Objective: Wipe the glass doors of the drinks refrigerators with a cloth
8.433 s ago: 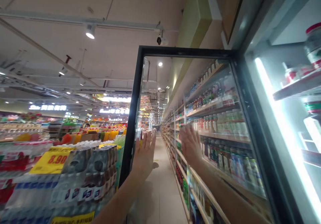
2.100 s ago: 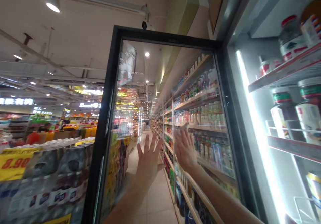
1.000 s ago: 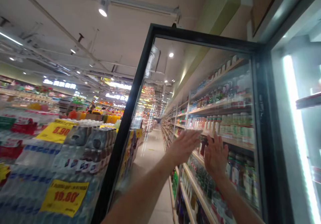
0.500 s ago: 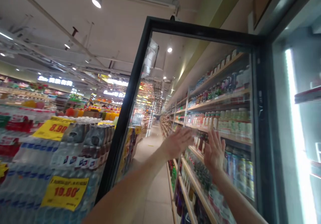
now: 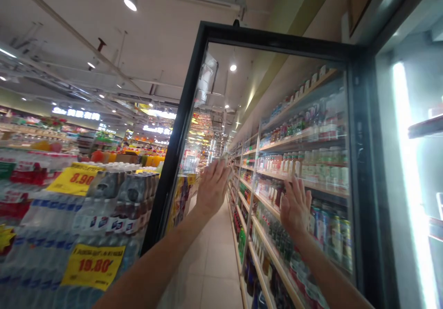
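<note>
A black-framed glass door (image 5: pixel 277 115) stands swung out in front of me. My left hand (image 5: pixel 213 186) is raised flat at the left half of its glass, fingers stretched upward and close together. Its palm is turned away, so I cannot see whether anything thin lies under it. My right hand (image 5: pixel 296 205) is up at the right half of the glass, palm toward the pane and fingers spread, with nothing visible in it. Faint reflections show by the fingertips. Several shelves of bottles (image 5: pixel 321 166) show in the glass.
At left stand stacked packs of bottled water (image 5: pixel 44 235) with a yellow price sign (image 5: pixel 93 265) and another price sign (image 5: pixel 74 178). To the right is a lit cooler interior (image 5: pixel 403 161) with a shelf edge (image 5: pixel 425 126). A tiled aisle floor (image 5: pixel 211 258) runs ahead.
My left hand has moved left across the glass, away from my right hand, and its fingers now point more upward. My right hand has stayed nearly in place.
</note>
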Action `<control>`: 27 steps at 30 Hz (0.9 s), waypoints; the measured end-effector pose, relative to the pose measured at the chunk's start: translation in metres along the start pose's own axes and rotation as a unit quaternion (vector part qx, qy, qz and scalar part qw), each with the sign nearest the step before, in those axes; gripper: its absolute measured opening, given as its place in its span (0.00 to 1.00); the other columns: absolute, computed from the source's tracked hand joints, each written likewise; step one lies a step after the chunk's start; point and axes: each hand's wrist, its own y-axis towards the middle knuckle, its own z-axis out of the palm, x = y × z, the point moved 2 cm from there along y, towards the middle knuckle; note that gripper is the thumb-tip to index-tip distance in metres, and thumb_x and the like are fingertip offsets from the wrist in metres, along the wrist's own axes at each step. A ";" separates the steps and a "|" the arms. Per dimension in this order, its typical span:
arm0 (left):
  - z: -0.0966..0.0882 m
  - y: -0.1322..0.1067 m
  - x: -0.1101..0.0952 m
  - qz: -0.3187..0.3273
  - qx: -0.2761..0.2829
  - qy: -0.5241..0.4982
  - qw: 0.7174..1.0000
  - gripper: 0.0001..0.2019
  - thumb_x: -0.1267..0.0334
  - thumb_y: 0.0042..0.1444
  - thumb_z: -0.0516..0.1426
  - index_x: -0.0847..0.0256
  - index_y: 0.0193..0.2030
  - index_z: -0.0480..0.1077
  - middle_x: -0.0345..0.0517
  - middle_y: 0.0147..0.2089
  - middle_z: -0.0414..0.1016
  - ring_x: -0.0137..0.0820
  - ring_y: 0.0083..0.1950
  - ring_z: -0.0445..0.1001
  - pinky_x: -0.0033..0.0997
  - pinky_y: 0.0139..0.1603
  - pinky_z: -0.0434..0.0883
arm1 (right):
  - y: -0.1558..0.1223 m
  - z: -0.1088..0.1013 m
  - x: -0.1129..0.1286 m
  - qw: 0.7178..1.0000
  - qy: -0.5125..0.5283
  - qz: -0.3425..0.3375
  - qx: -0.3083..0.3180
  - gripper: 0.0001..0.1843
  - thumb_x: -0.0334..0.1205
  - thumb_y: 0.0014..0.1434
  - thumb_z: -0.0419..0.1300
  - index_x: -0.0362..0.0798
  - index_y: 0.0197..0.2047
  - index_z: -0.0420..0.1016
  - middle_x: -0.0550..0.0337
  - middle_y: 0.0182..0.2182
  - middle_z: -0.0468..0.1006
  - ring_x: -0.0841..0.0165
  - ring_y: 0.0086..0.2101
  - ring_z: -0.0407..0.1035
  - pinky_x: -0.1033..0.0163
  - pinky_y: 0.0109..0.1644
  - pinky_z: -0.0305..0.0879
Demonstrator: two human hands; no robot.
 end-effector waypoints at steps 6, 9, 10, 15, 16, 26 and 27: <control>-0.008 -0.027 0.001 0.302 0.082 -0.069 0.947 0.18 0.65 0.60 0.47 0.56 0.57 0.62 0.40 0.65 0.56 0.30 0.68 0.46 0.38 0.67 0.50 | 0.000 0.001 0.000 1.000 0.003 0.003 0.002 0.26 0.39 0.62 0.42 0.50 0.64 0.52 0.49 0.61 0.57 0.59 0.62 0.47 0.45 0.61 0.45; -0.014 -0.013 0.029 0.058 0.024 -0.005 0.998 0.19 0.69 0.59 0.47 0.61 0.57 0.61 0.49 0.63 0.59 0.33 0.69 0.43 0.42 0.66 0.52 | -0.001 0.000 0.000 1.000 0.003 0.008 0.006 0.25 0.39 0.62 0.42 0.49 0.63 0.54 0.49 0.61 0.57 0.60 0.62 0.47 0.46 0.61 0.45; -0.015 -0.013 0.035 0.012 0.013 0.008 1.000 0.19 0.69 0.59 0.47 0.63 0.57 0.61 0.51 0.63 0.60 0.35 0.69 0.42 0.43 0.65 0.52 | -0.001 0.000 0.000 1.000 0.004 0.009 0.007 0.25 0.39 0.62 0.43 0.49 0.63 0.54 0.49 0.61 0.57 0.60 0.62 0.47 0.46 0.62 0.44; -0.019 -0.034 0.029 0.299 0.097 -0.060 0.948 0.17 0.65 0.59 0.48 0.53 0.55 0.63 0.38 0.65 0.57 0.30 0.69 0.42 0.39 0.68 0.44 | 0.000 0.000 -0.001 1.000 0.003 0.012 0.008 0.26 0.39 0.62 0.43 0.50 0.63 0.54 0.50 0.62 0.56 0.60 0.62 0.46 0.47 0.62 0.43; -0.021 -0.035 0.033 0.315 0.097 -0.065 0.942 0.17 0.66 0.60 0.47 0.52 0.55 0.63 0.36 0.65 0.57 0.28 0.69 0.43 0.37 0.68 0.43 | 0.000 0.000 -0.001 1.000 0.002 0.010 0.007 0.26 0.39 0.62 0.43 0.50 0.63 0.53 0.50 0.62 0.56 0.60 0.62 0.46 0.47 0.62 0.44; -0.023 -0.044 0.020 0.327 0.093 -0.089 0.936 0.14 0.62 0.59 0.49 0.52 0.51 0.67 0.36 0.66 0.55 0.32 0.69 0.44 0.40 0.67 0.48 | 0.000 0.001 0.001 1.000 0.009 0.006 -0.008 0.25 0.39 0.62 0.43 0.50 0.63 0.53 0.48 0.61 0.57 0.60 0.62 0.47 0.46 0.62 0.44; -0.021 -0.044 0.013 0.363 0.098 -0.104 0.921 0.14 0.61 0.59 0.49 0.51 0.51 0.67 0.34 0.66 0.55 0.30 0.68 0.45 0.38 0.67 0.49 | 0.000 0.001 0.000 1.000 0.010 0.006 -0.006 0.25 0.39 0.62 0.43 0.49 0.63 0.54 0.48 0.61 0.57 0.60 0.62 0.47 0.46 0.62 0.44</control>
